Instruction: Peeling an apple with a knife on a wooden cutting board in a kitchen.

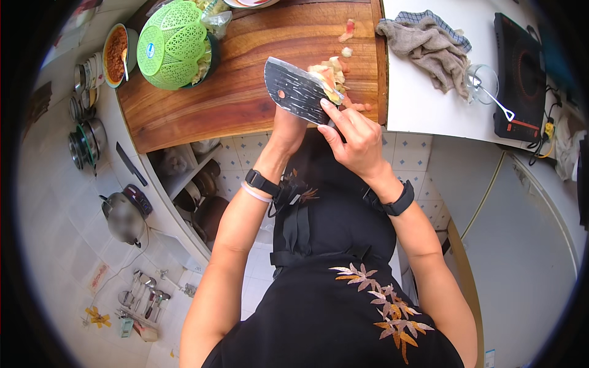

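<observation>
A broad cleaver blade (294, 89), dark and streaked with a round hole near one corner, is raised over the front of the wooden board (239, 50). My right hand (352, 138) is at its right end with fingertips on the blade; the handle is hidden. Partly behind the blade is my left hand (290, 126), its fingers out of sight, so its hold cannot be told. Pale and reddish food scraps (329, 73) lie against the blade's far edge, with smaller bits around them on the board.
At the board's left stand a green plastic basket (170, 46) over a bowl and a bowl of red food (115, 57). To the right are a grey-brown cloth (423, 46), a glass (481, 83) and an induction cooker (520, 78). A knife (131, 163) lies on the left counter.
</observation>
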Available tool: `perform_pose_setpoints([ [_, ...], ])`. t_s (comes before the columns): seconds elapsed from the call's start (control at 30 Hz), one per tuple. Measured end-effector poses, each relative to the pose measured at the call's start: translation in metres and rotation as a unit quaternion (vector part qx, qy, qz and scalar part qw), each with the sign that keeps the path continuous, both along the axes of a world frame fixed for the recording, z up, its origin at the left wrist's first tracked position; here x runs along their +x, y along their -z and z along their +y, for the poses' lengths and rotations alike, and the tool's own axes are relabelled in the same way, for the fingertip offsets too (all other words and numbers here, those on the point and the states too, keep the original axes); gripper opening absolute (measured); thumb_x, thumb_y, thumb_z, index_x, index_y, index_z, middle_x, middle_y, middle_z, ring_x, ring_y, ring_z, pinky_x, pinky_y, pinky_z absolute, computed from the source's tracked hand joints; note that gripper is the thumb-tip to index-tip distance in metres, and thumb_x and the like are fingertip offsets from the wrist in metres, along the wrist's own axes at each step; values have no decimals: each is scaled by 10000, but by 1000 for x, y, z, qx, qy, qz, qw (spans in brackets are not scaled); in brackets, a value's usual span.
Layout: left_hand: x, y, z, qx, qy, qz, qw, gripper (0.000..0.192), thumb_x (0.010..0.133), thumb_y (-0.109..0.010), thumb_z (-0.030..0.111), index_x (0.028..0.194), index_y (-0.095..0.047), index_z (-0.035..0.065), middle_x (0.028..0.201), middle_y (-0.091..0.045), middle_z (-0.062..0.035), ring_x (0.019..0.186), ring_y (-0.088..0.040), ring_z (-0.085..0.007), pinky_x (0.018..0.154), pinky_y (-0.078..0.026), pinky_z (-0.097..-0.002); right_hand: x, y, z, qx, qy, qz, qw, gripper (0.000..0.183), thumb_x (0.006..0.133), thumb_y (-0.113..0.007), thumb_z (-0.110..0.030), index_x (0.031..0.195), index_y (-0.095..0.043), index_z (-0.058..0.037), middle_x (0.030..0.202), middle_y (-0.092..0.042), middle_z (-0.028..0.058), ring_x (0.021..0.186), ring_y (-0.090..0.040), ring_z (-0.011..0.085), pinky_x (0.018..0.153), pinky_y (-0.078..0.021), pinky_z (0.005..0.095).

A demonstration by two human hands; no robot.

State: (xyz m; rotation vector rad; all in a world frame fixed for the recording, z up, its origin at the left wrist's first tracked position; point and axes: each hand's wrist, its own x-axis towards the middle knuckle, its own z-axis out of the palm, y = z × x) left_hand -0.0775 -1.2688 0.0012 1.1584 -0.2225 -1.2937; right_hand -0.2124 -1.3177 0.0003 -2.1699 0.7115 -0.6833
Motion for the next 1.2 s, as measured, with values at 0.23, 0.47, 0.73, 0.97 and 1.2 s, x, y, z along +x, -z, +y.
perform_pose_setpoints([
  [0.23,7,12,9,-10,-19,52,998,348,954,-503,230,1216,-535,4,1133,-626,-111,1004,-630,-195,877,-517,-332,-10,-4,0,56,-2,17,998,412,806,-695,-228,1180,-621,-71,660,-500,65,550,-533,233,510,-442,342],
  [0.47,9,21,16,-4,-22,14,1000,421,869,-654,171,1236,-505,31,1161,-605,-79,1053,-607,-190,910,-502,-338,-3,-2,-6,76,5,-24,997,401,809,-696,-218,1177,-624,-78,661,-516,67,543,-538,234,505,-442,340],
  [0.73,16,25,23,-1,-35,30,999,483,827,-698,95,1244,-459,39,1172,-591,-80,1054,-607,-208,881,-533,-359,-7,-2,-12,95,0,-32,995,386,822,-688,-222,1176,-624,-83,660,-525,70,540,-535,238,503,-440,343],
  [0.97,20,30,27,-5,-20,-2,1000,471,836,-685,60,1251,-463,43,1170,-567,-48,1061,-575,-158,901,-498,-310,-12,-6,-10,120,-5,-35,992,374,832,-678,-227,1175,-625,-88,646,-502,66,533,-520,231,498,-430,339],
  [1.2,27,32,27,10,8,-36,999,622,774,-764,179,1289,-440,54,1160,-580,-54,1071,-582,-171,949,-477,-336,-13,-13,-13,157,-38,3,987,352,829,-678,-116,1159,-623,-8,857,-650,172,655,-611,267,622,-496,324],
])
